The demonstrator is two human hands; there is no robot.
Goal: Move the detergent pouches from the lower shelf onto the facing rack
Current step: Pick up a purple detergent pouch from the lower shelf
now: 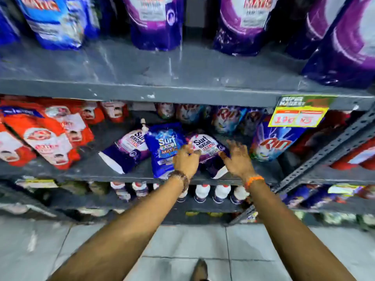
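Both hands reach to the middle shelf in the centre of the frame. Going from left to right, red pouches lie at the left of this shelf, then a purple Surf Excel pouch lies tilted, well apart from the hands. Next to it the blue Surf Excel pouch lies flat, and the left hand rests over its right edge with the fingers bent down; whether it grips the pouch or only touches it I cannot tell. Just right of it lies a second purple pouch, between the two hands. The right hand is on the right side of this pouch with fingers spread apart, not closed on anything. Further right stands a Rin pouch, under a yellow price tag.
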